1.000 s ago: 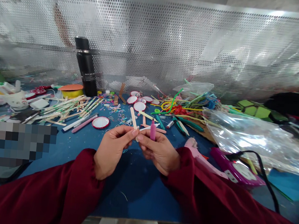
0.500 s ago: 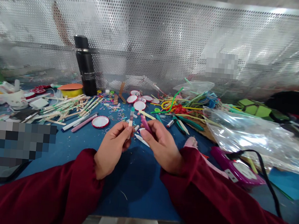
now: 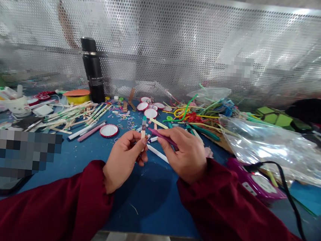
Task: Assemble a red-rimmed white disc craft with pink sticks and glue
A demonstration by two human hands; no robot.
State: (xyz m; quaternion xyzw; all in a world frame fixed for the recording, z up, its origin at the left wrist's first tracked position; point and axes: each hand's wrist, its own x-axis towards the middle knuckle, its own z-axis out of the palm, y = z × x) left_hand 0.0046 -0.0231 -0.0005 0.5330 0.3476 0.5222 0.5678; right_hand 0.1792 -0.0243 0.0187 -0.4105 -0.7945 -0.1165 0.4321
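Observation:
My left hand (image 3: 123, 154) pinches a narrow, pale craft stick (image 3: 143, 134) upright, with a teal tip and a darker purplish band beneath it. In my right hand (image 3: 188, 155) is a purple marker (image 3: 162, 135), its tip pointing left, close to the stick's banded part. Whether the tip touches the stick I cannot tell. Below the marker a white pen (image 3: 159, 154) lies on the blue table (image 3: 141, 209). A jar lid (image 3: 109, 130) with a red rim rests beyond my left hand.
A black bottle (image 3: 94, 71) stands at the back left near a pile of sticks (image 3: 65, 117). Pliers (image 3: 208, 133), tangled pipe cleaners (image 3: 194, 114) and a clear plastic bag (image 3: 267, 148) lie to the right. Near my right sleeve sits a purple power strip (image 3: 256, 181) with a black cord.
My right hand has moved slightly right and turned, so the purple marker now points left at the stick. The left hand with the stick has shifted only slightly.

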